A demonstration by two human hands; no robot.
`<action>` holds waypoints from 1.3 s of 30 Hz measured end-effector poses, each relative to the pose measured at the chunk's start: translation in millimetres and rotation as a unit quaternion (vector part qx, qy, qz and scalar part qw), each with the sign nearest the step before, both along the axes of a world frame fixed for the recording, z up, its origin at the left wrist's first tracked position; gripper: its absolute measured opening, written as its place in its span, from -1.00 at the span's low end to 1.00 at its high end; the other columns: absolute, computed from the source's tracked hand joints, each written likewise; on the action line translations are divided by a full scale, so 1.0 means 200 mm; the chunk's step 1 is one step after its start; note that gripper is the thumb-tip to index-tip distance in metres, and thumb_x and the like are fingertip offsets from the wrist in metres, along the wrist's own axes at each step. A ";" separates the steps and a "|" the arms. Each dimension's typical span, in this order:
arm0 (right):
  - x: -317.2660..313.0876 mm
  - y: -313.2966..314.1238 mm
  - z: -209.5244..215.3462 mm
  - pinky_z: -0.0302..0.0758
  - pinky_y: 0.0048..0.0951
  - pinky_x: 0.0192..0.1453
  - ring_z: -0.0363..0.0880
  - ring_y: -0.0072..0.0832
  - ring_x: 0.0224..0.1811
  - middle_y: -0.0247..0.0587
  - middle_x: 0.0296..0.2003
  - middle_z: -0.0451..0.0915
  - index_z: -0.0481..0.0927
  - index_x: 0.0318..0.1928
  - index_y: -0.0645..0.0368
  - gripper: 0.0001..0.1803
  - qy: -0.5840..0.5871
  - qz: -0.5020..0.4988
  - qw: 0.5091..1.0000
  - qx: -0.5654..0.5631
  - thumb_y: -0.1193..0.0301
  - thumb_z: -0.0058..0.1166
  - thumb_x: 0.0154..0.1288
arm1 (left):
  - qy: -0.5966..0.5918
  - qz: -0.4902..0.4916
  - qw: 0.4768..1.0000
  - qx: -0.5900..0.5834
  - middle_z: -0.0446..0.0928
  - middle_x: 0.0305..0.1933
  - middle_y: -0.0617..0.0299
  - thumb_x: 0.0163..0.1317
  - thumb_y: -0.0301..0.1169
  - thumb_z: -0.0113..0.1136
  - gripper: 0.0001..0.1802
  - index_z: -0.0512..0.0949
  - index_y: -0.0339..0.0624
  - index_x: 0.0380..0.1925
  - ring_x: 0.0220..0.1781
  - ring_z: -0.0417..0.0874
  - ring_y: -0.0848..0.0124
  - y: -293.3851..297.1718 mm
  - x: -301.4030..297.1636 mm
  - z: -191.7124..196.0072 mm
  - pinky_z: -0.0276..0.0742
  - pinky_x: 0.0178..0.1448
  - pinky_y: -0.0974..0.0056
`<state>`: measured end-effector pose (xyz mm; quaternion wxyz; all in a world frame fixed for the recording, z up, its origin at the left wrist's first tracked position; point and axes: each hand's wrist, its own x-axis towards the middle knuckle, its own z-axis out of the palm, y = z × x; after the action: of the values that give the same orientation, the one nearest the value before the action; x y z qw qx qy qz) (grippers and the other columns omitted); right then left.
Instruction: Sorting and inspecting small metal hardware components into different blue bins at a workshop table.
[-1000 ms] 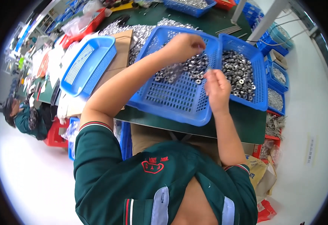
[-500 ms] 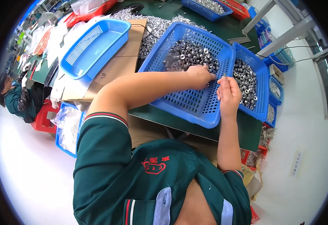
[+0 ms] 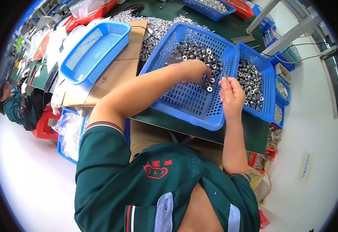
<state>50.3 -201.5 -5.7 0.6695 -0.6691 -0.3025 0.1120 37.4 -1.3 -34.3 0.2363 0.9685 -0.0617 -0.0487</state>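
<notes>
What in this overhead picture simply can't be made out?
- Left hand fingertips: bent down among the metal nuts; its grip is hidden.
- Thin piece pinched in the right hand: too small to identify.
- Blue basket near corner: covered by the left forearm.
</notes>
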 end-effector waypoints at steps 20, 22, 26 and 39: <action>0.00 -0.01 -0.02 0.18 -0.68 -0.58 0.26 -0.81 -0.64 -0.52 -0.66 0.39 0.56 -0.37 0.23 -0.81 -0.015 0.006 1.000 0.003 0.38 0.08 0.38 | 0.013 -0.073 0.997 0.033 0.47 0.07 0.02 -0.03 -0.62 0.15 -0.51 0.61 -0.01 -0.03 0.11 0.54 0.04 -0.08 -0.01 -0.01 0.45 0.17 0.10; -0.01 -0.01 -0.02 0.18 -0.67 -0.57 0.25 -0.81 -0.64 -0.53 -0.66 0.39 0.56 -0.37 0.23 -0.81 -0.025 0.003 1.000 -0.002 0.39 0.08 0.37 | 0.016 -0.085 0.996 0.024 0.48 0.07 0.03 -0.04 -0.61 0.16 -0.52 0.62 -0.01 -0.05 0.10 0.54 0.05 -0.04 -0.02 0.00 0.45 0.17 0.10; 0.00 -0.02 -0.02 0.17 -0.64 -0.55 0.22 -0.80 -0.62 -0.52 -0.66 0.38 0.55 -0.37 0.25 -0.80 -0.057 -0.008 0.998 -0.021 0.39 0.09 0.36 | 0.011 -0.086 0.996 -0.031 0.61 -0.13 0.04 -0.04 -0.59 0.19 -0.60 0.66 -0.07 -0.13 -0.02 0.61 0.12 0.05 -0.03 0.05 0.50 0.09 0.13; 0.02 -0.01 -0.02 0.21 -0.62 -0.52 0.26 -0.78 -0.58 -0.48 -0.66 0.41 0.55 -0.37 0.29 -0.79 -0.046 -0.019 0.998 -0.033 0.38 0.12 0.34 | 0.144 -0.182 0.955 0.186 0.64 -0.32 0.07 -0.03 -0.30 0.34 -0.64 0.58 -0.13 -0.19 -0.20 0.67 0.06 -0.22 -0.25 0.09 0.55 -0.16 0.02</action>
<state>54.6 -204.4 -9.0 0.6346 -0.7008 -0.3162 0.0787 -13.6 -45.5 -15.8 0.0456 0.9502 -0.1924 -0.2410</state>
